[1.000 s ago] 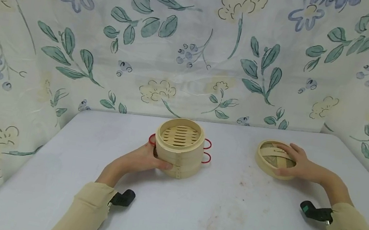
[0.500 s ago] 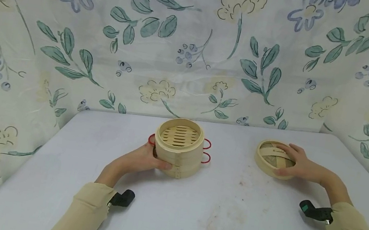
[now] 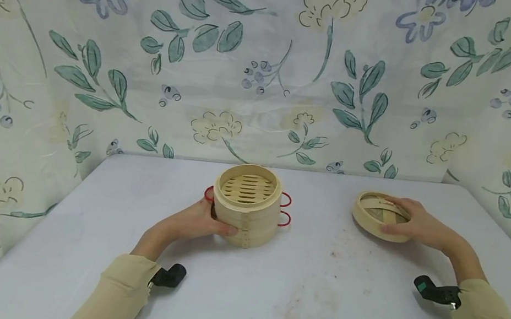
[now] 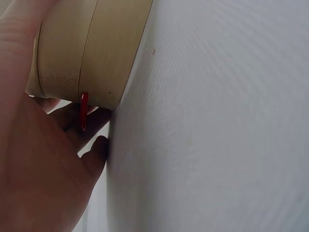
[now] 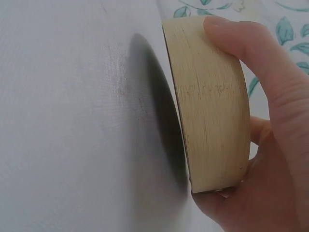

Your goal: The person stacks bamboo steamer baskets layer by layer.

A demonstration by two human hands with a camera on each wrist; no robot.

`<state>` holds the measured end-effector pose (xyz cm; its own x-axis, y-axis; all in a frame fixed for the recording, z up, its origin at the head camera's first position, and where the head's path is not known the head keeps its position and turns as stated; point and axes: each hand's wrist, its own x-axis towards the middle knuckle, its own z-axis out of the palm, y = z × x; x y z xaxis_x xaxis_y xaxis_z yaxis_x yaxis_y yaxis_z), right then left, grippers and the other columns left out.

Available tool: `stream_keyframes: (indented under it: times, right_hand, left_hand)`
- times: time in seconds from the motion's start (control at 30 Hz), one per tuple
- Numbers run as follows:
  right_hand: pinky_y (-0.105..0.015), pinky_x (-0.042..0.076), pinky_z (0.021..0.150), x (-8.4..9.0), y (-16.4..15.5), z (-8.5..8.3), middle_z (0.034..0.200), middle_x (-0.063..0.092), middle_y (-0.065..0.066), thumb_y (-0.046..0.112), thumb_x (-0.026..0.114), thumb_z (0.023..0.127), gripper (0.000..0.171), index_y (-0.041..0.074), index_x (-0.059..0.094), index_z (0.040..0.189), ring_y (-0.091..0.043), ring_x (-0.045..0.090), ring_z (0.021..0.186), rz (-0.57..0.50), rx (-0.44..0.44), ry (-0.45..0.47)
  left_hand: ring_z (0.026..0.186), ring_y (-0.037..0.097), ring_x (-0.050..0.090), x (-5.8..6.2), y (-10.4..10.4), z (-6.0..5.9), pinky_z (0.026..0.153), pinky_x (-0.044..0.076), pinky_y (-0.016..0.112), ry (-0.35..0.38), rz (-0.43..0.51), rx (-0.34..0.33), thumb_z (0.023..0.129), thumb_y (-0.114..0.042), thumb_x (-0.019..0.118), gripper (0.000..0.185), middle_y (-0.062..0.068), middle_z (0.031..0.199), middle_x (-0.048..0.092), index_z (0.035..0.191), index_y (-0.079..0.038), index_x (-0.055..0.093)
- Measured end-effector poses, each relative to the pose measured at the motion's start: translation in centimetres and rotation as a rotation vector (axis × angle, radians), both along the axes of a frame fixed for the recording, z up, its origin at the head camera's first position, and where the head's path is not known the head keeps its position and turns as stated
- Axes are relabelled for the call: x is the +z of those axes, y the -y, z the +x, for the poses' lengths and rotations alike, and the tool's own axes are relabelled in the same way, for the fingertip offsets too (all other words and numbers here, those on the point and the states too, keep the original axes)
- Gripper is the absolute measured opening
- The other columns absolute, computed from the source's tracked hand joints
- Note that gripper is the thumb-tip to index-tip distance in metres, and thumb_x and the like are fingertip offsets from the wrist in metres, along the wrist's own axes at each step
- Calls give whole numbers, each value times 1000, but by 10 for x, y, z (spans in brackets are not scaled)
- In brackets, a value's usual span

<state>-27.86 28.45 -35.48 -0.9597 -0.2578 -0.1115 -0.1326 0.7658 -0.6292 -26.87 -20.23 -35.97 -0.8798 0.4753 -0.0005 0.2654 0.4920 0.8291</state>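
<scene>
Fingers of the left hand [image 3: 198, 221] are curled around the side wall of the bamboo steamer basket [image 3: 247, 204], which stands upright at the centre of the worktop [image 3: 313, 302], with red wire handles [image 3: 285, 209] at its 3 and 9 o'clock. At 3 o'clock from the basket, well apart, the right hand [image 3: 418, 224] grips the bamboo steamer lid [image 3: 377, 215], fingers clamped on its rim, the lid tilted. Behind hangs a floral cloth [image 3: 271, 61].
</scene>
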Motion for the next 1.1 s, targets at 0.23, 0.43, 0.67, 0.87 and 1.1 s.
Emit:
stream_keyframes:
  times: [0.23,0.43,0.67,0.87,1.1]
  right_hand:
    - [-74,27,101,2,2,2,153,13,-36,45,71,85,94,1,24,154,-51,24,132,-16,1,-36]
    - [-74,30,101,7,8,3,154,13,-35,48,71,85,95,3,25,154,-52,25,133,14,7,-50]
    - [-74,30,101,10,14,4,153,14,-35,49,71,84,95,2,26,154,-51,28,132,29,21,-41]
    - [-73,30,102,11,15,5,153,14,-35,50,71,85,96,2,25,154,-51,28,132,29,-2,-46]
    - [-70,31,103,20,28,4,154,17,-31,51,70,86,94,5,26,155,-47,27,133,-9,-3,-71]
  left_hand:
    - [139,23,36,-1,-1,0,118,22,52,-25,27,-41,76,-22,84,92,2,148,43,149,-23,28]
    - [140,24,34,0,-1,1,118,21,53,-22,24,-33,76,-24,84,94,2,149,41,150,-23,26]
    - [140,24,34,1,-1,4,118,20,54,-25,19,-35,76,-24,83,94,3,149,41,150,-22,26]
    - [140,23,35,1,-1,4,118,21,52,-36,26,-45,76,-22,84,92,2,148,43,150,-22,28]
    - [139,24,35,0,-1,0,118,21,52,-37,15,-34,76,-22,84,93,3,148,43,150,-22,27]
